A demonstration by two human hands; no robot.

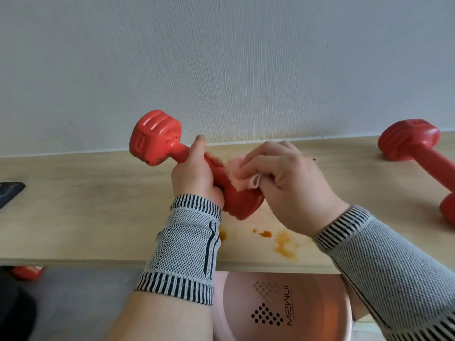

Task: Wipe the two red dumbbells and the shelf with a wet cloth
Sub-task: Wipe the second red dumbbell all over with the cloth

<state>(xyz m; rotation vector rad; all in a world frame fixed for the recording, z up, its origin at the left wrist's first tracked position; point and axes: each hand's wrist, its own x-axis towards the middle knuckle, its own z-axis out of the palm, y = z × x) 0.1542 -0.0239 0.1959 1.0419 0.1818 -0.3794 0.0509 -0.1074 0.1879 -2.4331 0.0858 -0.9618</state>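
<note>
Head view: our left hand (194,178) grips the first dumbbell (172,153) by its handle above the shelf (98,205); our right hand (285,183) pinches the cloth (237,174) against it. If wet rubber slips, it could drop beside the second dumbbell (416,153).

Held dumbbell (157,141) left of 2nd dumbbell (416,148) on shelf (86,205).
</note>
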